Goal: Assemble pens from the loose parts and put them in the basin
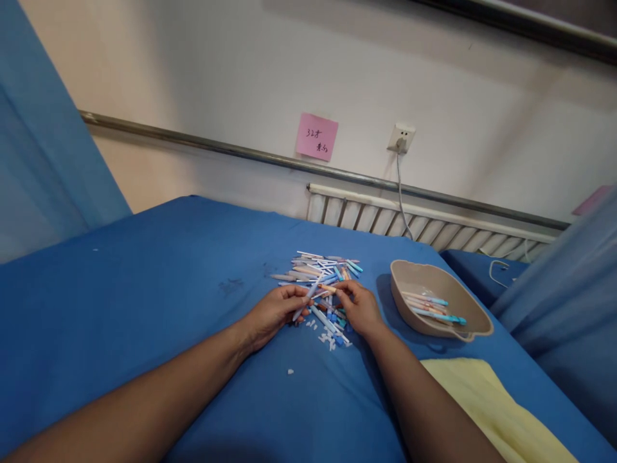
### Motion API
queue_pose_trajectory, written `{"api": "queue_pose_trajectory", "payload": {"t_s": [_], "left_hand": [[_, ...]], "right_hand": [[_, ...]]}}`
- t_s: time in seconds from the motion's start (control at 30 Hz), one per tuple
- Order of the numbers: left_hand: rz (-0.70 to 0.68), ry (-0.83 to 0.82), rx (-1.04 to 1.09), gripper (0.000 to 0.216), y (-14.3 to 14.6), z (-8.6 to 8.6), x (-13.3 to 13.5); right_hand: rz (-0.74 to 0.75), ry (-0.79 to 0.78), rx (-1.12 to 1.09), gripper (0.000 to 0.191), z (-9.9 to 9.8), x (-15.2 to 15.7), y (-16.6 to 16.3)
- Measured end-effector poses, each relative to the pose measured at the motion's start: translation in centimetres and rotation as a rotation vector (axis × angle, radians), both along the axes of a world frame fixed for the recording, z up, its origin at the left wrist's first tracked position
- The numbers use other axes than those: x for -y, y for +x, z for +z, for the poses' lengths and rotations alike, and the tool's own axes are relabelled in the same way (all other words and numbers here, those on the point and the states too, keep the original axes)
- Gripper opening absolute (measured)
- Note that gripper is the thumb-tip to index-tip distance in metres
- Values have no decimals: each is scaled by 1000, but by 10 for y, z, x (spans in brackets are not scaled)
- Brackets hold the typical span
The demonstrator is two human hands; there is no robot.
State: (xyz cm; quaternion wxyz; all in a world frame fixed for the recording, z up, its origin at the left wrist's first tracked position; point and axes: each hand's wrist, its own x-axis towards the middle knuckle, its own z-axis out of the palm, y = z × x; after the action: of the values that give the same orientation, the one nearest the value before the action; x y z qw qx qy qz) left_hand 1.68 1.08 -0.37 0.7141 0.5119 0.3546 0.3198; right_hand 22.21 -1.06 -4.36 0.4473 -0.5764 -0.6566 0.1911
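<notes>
A heap of pens and pen parts point(321, 273) in blue, white and pink lies on a blue sheet point(159, 289). My left hand point(274, 312) is closed round a white pen barrel point(308, 297) that slants up to the right. My right hand point(359, 308) pinches a thin pink-orange pen part point(328, 288) whose tip nearly touches the barrel. Both hands rest at the near edge of the heap. Small loose caps and bits point(330, 337) lie scattered just below them.
A beige tray point(475, 318) with a few assembled pens stands to the right of my right hand. A yellow cloth point(486, 399) lies at the near right. Behind are a wall, a radiator, a socket with a cable and a pink note point(317, 136).
</notes>
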Motion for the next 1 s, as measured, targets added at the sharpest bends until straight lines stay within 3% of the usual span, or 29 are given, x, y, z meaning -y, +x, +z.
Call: {"api": "queue_pose_trajectory", "payload": {"t_s": [0.13,0.4,0.7,1.0], "left_hand": [[5,7,7,22,0,0,1],[-5,27,23,23,-2,-1,0],[92,-35,72,20,0,2,2],[-34,-34,94,20,1,4,8]], "right_hand": [[54,-6,-242,18,3,4,-3],[229,-31,-198,11,14,16,-16],[222,-23,-248,11,11,13,-9],[243,-10,-74,10,14,19,-17]]}}
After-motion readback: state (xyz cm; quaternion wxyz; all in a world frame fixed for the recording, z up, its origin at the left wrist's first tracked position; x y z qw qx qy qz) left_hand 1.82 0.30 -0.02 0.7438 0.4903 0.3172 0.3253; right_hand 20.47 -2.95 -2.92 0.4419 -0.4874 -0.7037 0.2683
